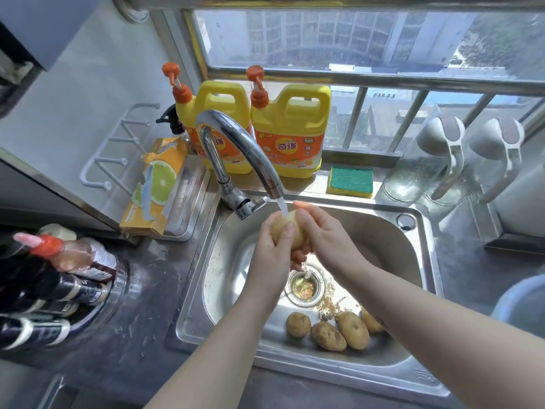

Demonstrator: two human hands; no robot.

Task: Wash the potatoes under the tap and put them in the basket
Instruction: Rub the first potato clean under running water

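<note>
Water [283, 207] from the tap [233, 137] falls on a potato [287, 231] held over the middle of the sink [392, 240]. The left hand [272, 252] and the right hand [327, 239] both have their fingers curled round it. Four more potatoes [353, 330] lie bunched together in the sink by its near edge. The drain strainer [303, 287] holds peel scraps. A pale blue container [508, 293] stands at the surface's right edge, only partly in view.

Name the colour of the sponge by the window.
The sponge is green on top, yellow below; head view.
</note>
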